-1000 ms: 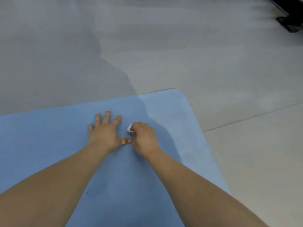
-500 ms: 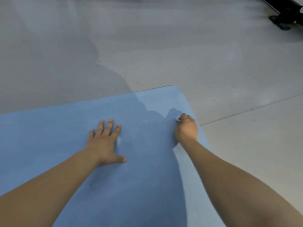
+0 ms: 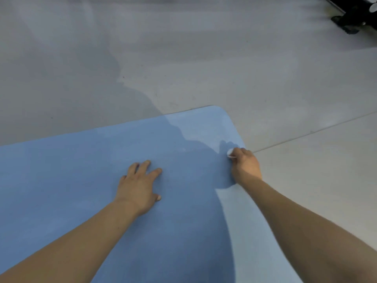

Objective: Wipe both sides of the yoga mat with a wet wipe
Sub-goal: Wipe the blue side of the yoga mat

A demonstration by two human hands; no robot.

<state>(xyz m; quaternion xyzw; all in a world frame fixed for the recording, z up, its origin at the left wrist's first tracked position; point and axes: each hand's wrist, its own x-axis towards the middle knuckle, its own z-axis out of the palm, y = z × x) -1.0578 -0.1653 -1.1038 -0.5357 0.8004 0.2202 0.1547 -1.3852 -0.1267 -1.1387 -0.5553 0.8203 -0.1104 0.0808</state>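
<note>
Two hands work the yoga mat (image 3: 81, 180): right hand (image 3: 245, 167), fingers curled round the wet wipe (image 3: 230, 153), has swept from mid-mat to its right edge; left hand (image 3: 140, 185) stays flat, bracing. One stroke done.

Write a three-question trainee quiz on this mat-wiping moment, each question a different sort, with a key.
1. True or false: the left hand lies flat on the blue yoga mat, fingers spread.
2. Multiple choice: the right hand holding the white wet wipe is at A) the mat's middle, B) the mat's right edge near the rounded far corner, C) the bare floor.
3. Fill in: the dark object at the top right corner stands on the ____, apart from the mat.

Key: 1 true; 2 B; 3 floor.
</note>
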